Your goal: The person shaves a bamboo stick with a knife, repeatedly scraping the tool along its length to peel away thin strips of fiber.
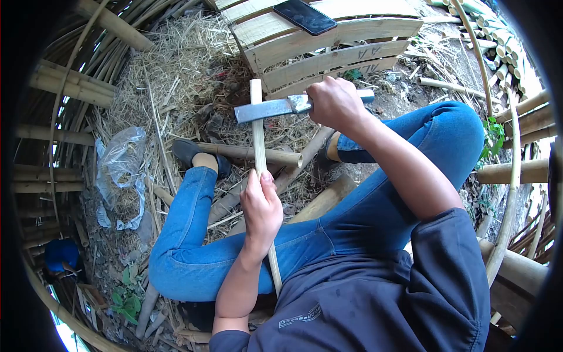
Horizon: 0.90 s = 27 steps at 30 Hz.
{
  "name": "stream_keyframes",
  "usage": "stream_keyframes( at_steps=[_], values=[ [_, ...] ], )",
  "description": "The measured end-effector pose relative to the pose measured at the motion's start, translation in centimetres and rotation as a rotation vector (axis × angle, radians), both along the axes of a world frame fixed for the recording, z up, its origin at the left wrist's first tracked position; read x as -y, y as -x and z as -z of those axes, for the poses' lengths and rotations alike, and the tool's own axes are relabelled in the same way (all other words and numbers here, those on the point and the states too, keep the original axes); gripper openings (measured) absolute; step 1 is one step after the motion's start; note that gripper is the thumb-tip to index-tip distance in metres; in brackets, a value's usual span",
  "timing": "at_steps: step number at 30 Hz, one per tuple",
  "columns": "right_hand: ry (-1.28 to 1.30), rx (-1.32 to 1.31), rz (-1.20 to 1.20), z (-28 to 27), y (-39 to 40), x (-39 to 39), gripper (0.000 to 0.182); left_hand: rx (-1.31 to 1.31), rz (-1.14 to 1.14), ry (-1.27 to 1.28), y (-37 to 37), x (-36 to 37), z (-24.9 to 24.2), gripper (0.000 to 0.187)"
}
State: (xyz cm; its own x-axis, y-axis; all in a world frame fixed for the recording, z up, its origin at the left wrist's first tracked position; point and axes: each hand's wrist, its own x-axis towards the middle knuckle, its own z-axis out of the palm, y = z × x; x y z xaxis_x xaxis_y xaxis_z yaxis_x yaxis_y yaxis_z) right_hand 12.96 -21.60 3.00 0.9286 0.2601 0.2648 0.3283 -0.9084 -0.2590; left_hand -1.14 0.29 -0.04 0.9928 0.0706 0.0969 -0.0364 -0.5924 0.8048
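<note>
My left hand point(261, 205) is closed around a long, pale bamboo strip point(258, 138). The strip stands nearly upright in view, its lower end resting by my lap. In my right hand point(335, 104) is the handle of a knife with a broad grey metal blade point(264, 110); the handle's end pokes out past the fist. The blade crosses the strip near its upper end and overlaps it in view. Whether the edge bites into the strip cannot be made out.
A slatted wooden crate point(328, 44) stands ahead with a black phone point(305, 16) on top. Bamboo poles point(252, 154) lie between my legs on straw-covered ground. A clear plastic bag point(122, 158) is at left; stacked cut bamboo point(501, 50) sits at far right.
</note>
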Motion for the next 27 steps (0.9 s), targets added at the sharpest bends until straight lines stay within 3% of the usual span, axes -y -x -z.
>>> stream_keyframes(
  at_steps=[7,15,27],
  values=[
    [-0.032,0.106,0.043,-0.1,-0.5,0.8,0.012,-0.054,0.014,0.06,0.0,0.2,-0.6,0.029],
    [0.041,-0.088,-0.162,-0.8,2.4,-1.4,0.011,-0.119,-0.024,0.157,-0.8,-1.0,0.1,0.03],
    [0.061,-0.206,-0.238,1.6,3.3,-2.5,0.012,-0.124,-0.047,0.167,-1.3,-1.5,1.0,0.03]
  ],
)
